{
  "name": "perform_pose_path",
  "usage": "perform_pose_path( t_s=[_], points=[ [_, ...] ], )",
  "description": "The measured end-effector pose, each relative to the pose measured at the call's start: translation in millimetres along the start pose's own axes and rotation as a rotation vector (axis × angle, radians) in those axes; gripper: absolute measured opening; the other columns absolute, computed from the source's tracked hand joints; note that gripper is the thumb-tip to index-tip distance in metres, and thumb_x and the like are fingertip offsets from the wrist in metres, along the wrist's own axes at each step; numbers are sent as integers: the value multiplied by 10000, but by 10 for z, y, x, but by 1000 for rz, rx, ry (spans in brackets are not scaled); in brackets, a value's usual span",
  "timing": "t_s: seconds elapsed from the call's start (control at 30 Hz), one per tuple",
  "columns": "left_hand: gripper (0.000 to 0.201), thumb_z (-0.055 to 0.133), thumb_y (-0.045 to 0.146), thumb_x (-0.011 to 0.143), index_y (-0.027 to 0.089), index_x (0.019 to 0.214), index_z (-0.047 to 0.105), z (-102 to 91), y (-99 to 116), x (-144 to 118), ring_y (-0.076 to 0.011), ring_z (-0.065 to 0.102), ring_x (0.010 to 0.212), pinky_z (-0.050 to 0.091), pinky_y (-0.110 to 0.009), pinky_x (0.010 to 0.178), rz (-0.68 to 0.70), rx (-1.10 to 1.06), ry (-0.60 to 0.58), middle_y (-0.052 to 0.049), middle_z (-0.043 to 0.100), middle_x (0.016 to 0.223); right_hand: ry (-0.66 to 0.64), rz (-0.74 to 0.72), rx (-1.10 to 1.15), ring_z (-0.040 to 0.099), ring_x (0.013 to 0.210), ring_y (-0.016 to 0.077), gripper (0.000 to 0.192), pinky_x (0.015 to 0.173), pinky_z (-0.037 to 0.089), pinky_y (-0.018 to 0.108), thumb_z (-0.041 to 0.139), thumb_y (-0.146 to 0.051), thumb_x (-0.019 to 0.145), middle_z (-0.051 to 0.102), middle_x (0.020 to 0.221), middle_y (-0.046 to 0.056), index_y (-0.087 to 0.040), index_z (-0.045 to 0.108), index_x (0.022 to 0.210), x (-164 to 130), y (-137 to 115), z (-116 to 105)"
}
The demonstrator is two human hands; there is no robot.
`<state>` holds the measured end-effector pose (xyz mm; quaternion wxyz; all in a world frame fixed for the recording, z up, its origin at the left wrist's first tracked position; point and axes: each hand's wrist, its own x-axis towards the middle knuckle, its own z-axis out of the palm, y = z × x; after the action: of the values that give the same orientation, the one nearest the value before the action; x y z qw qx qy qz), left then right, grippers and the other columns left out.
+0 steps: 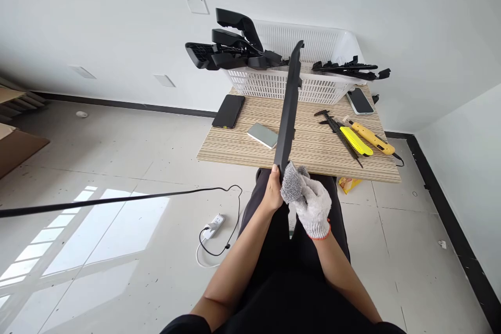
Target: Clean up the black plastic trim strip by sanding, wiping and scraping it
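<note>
Currently, the left grip [273,190] pinches the lower end of the black strip [289,107], which extends beyond it over the worktop [235,148], far tip in front of the white basket [266,85]. The gloved right grip [313,206] is closed on a grey cloth [292,183], held at the strip just beside the left grip. Caution: the strip is supported at one end only; a hard push with the cloth could twist it loose or swing its far tip into the basket's contents. A fold of cloth could also snag on the tabs along the strip's right edge. Beyond both grips, the basket contains black parts in two groups: a left pile [238,49] stacked above and overhanging the rim, and a lower right pile [348,69], also projecting past it. A knock could drop an overhanging part onto the black phone [228,111], beyond and left of the left grip.
</note>
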<state>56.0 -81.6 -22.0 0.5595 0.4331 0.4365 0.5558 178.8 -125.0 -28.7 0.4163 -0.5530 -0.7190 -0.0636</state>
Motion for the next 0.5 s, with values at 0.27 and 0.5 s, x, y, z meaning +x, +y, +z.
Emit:
perform_pose_path(
  t_s=[0.27,0.5],
  points=[
    [638,331,735,900,180,855,643,28,40,-10,-218,639,910,503,-350,875,34,26,-53,-68,683,837,21,44,-23,700,941,201,303,842,563,304,578,-330,892,747,1055,70,-221,697,1149,-12,-16,-2],
    [607,368,742,884,192,872,626,22,44,-19,-213,656,907,513,-328,895,29,21,-54,-53,667,792,104,26,57,703,941,208,328,814,576,311,606,-346,882,734,1046,90,-205,661,1172,11,-23,-1]
  ],
)
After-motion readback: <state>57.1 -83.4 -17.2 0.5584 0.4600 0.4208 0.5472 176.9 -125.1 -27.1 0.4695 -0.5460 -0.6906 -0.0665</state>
